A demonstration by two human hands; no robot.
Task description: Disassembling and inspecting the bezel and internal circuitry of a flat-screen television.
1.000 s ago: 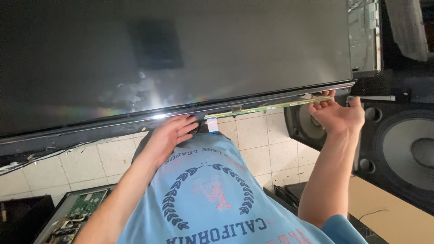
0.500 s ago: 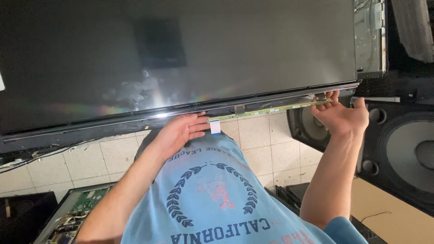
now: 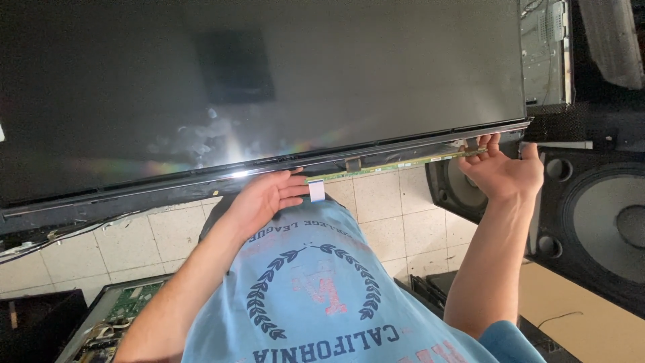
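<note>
A large dark flat screen panel [image 3: 269,87] fills the upper part of the head view, its lower edge tilted up to the right. Along that edge runs a thin green circuit strip [image 3: 396,163] with a small white ribbon tab [image 3: 316,190] hanging from it. My left hand [image 3: 265,198] rests under the panel's lower edge near the middle, fingertips at the strip's left end by the white tab. My right hand [image 3: 504,168] grips the strip's right end at the panel's lower right corner, fingers curled over it.
Big black loudspeakers [image 3: 598,222] stand at the right, one [image 3: 457,191] just behind my right hand. An opened chassis with a green circuit board [image 3: 114,316] lies on the tiled floor [image 3: 390,222] at the lower left. Loose cables [image 3: 60,235] hang below the panel's left edge. A brown board [image 3: 578,316] lies at the lower right.
My left hand has shifted slightly right along the panel's lower edge toward the white tab. The right hand has stayed at the strip's right end.
</note>
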